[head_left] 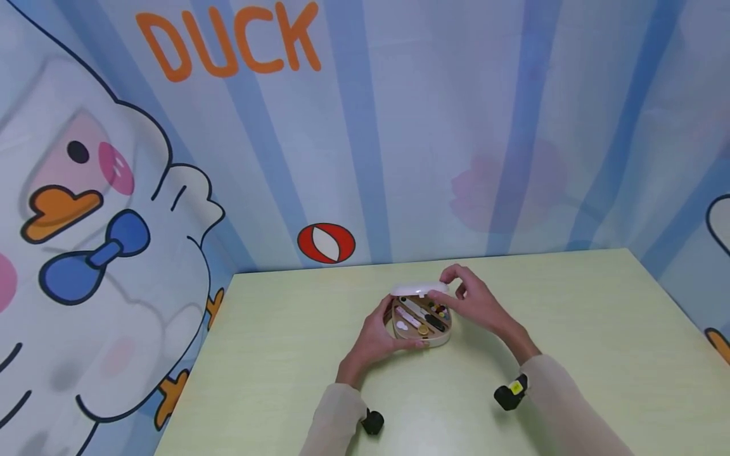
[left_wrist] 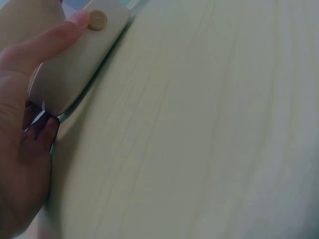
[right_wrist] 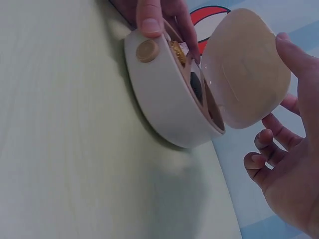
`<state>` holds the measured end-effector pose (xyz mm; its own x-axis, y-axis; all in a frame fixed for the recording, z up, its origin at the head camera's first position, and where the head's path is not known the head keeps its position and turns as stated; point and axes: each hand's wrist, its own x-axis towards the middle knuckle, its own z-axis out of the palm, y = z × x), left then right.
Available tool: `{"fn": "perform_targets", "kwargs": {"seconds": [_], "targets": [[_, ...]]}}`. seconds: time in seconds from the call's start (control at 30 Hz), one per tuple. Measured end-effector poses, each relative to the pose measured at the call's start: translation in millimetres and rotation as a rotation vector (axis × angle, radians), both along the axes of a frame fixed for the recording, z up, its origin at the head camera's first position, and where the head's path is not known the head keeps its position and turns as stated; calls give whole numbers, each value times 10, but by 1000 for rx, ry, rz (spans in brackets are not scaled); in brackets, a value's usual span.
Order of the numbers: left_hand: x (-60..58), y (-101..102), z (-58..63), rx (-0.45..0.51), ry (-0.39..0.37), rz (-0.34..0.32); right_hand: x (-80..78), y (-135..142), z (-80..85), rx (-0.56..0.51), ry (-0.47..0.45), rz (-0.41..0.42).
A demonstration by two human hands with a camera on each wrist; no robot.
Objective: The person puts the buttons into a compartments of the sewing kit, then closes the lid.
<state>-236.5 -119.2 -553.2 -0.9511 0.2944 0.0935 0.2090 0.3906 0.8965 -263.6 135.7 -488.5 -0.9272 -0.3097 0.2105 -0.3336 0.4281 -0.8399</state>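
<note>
A small rounded white case (right_wrist: 167, 102) sits on the table with its lid (head_left: 419, 289) raised at the back. My left hand (head_left: 373, 339) grips the case from the left, its thumb along the front beside a round tan button (left_wrist: 98, 20). With thumb and fingers, my right hand (head_left: 479, 307) holds the lid's right edge; in the right wrist view the lid's pale inside (right_wrist: 244, 69) shows. Inside the case, brown dividers separate a long white tool with a black end (head_left: 435, 322), a pink-white stick (head_left: 407, 316), a small gold round piece (head_left: 423, 329) and several coloured beads (head_left: 440, 310).
The pale wood-grain table (head_left: 274, 367) extends around the case on all sides. Behind it hangs a blue striped cloth (head_left: 410, 158) with a printed duck. Black wrist cameras sit at the left cuff (head_left: 373, 422) and right cuff (head_left: 509, 396).
</note>
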Motion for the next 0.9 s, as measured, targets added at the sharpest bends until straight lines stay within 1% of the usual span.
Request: {"fn": "perform_targets", "kwargs": {"seconds": [0.17, 0.4, 0.67, 0.9], "targets": [[-1, -11, -11, 25, -14, -4, 95, 19, -103, 44, 10, 27], [4, -8, -6, 39, -14, -18, 233, 38, -239, 97, -9, 18], [5, 3, -1, 40, -17, -11, 293, 39, -352, 136, 27, 48], [9, 9, 4, 34, -15, -8, 316, 26, -435, 152, 15, 62]]}}
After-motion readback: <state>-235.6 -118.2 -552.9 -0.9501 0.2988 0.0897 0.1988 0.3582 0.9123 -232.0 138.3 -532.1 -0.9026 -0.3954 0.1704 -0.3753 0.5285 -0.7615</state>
